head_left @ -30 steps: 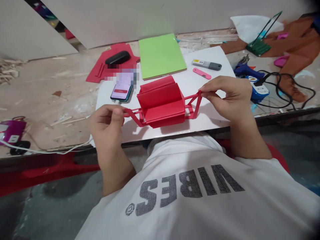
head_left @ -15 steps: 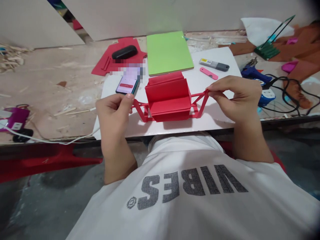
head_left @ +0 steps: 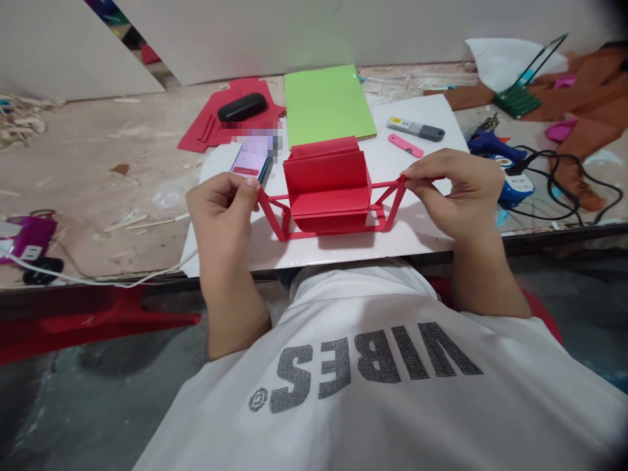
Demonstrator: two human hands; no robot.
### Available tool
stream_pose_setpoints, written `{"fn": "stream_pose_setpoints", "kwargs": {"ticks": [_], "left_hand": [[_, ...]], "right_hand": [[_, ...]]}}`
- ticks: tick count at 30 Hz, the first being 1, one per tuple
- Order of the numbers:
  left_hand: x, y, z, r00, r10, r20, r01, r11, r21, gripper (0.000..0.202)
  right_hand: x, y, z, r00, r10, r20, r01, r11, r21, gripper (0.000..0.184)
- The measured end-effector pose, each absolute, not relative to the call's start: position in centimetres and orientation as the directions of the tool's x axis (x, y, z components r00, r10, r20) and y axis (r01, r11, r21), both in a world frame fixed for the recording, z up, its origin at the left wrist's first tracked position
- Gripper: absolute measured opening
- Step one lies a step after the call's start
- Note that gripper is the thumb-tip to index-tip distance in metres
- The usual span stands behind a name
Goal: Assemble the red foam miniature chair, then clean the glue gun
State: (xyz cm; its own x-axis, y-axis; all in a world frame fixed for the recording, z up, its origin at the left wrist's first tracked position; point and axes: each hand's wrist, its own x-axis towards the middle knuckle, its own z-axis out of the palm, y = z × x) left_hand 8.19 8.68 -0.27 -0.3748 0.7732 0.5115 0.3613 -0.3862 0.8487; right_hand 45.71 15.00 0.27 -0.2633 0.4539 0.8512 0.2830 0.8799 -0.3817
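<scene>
A red paper paddle-wheel model stands on the white board in front of me. Folded flaps form its wheel, carried on a thin axle between two triangular side supports joined by a base strip. At the left end, my left hand pinches the axle tip by the top of the support, thumb against fingers. My right hand grips the opposite axle end the same way, between thumb and forefinger. Both fingertips partly hide the axle ends.
Behind the model lies a green paper stack. A phone, a black case on red paper, a grey cutter and a pink cutter surround it. At right are a blue glue gun and a cabled power strip.
The paper wheel has shifted slightly, and more of the base strip shows beneath it. Both hands keep their pinch on the axle ends. The whole view has moved a little.
</scene>
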Motion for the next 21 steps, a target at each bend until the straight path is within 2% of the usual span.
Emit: {"fn": "stream_pose_setpoints", "kwargs": {"ticks": [5, 7, 15, 17, 21], "left_hand": [[8.0, 8.8, -0.6, -0.348, 0.764, 0.544, 0.364, -0.425, 0.829, 0.019], [8.1, 8.7, -0.6, -0.354, 0.764, 0.540, 0.370, -0.416, 0.831, 0.017], [8.0, 8.4, -0.8, -0.387, 0.782, 0.488, 0.309, -0.389, 0.868, 0.025], [8.0, 8.4, -0.9, -0.397, 0.781, 0.482, 0.310, -0.380, 0.872, 0.025], [8.2, 8.5, -1.0, -0.409, 0.775, 0.482, 0.321, -0.373, 0.871, 0.023]], "right_hand": [[45.9, 15.0, -0.5, -0.240, 0.529, 0.814, 0.321, 0.834, -0.448, 0.006], [46.1, 15.0, -0.8, -0.234, 0.557, 0.797, 0.336, 0.816, -0.471, 0.008], [46.8, 16.0, -2.6, -0.182, 0.577, 0.796, 0.318, 0.801, -0.508, 0.055], [46.9, 16.1, -2.7, -0.164, 0.594, 0.788, 0.339, 0.784, -0.521, 0.053], [46.8, 15.9, -2.1, -0.183, 0.563, 0.806, 0.356, 0.802, -0.479, 0.032]]}}
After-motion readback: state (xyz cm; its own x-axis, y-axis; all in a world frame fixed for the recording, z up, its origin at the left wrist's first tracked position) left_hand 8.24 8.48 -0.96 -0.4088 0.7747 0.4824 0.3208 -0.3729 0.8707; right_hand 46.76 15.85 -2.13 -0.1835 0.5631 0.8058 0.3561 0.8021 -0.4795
